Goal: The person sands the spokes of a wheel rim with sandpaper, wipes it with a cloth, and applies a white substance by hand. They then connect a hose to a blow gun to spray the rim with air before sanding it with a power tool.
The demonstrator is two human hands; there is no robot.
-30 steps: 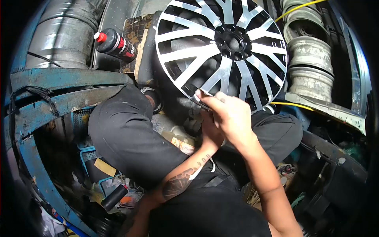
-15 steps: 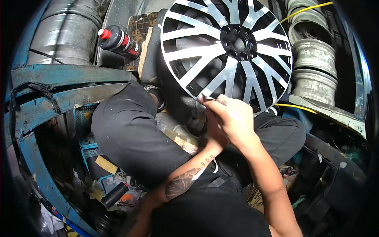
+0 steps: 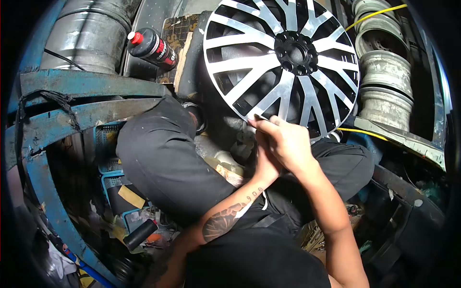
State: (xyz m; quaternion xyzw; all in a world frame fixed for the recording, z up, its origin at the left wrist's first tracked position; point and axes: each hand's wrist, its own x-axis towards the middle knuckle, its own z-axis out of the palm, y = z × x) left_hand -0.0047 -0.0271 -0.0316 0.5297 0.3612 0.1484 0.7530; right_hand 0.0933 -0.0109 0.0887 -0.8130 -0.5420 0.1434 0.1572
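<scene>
An alloy wheel (image 3: 261, 36) with bright, polished Y-shaped spokes and a black hub stands in front of me, face up toward the camera. At its lower edge, my right hand (image 3: 287, 141) is closed, thumb and fingers pinched around something small, thin and dark that I cannot make out. My left hand (image 3: 266, 163) is just below, closed and partly covered by the right one. Its fingertips are near the wheel's lip, and what they hold, if anything, is hidden.
A black bottle with a red cap (image 3: 152, 48) stands left of the wheel by a cardboard box (image 3: 180, 31). Stacked steel rims (image 3: 386, 72) stand on the right, near a yellow hose (image 3: 377, 15). A blue metal frame (image 3: 91, 86), a large metal drum-like wheel (image 3: 93, 38) and blue baskets (image 3: 109, 149) are on the left.
The whole view shifts slightly to the right. Both hands stay at the wheel's lower lip, with the right fingers slightly changed in angle.
</scene>
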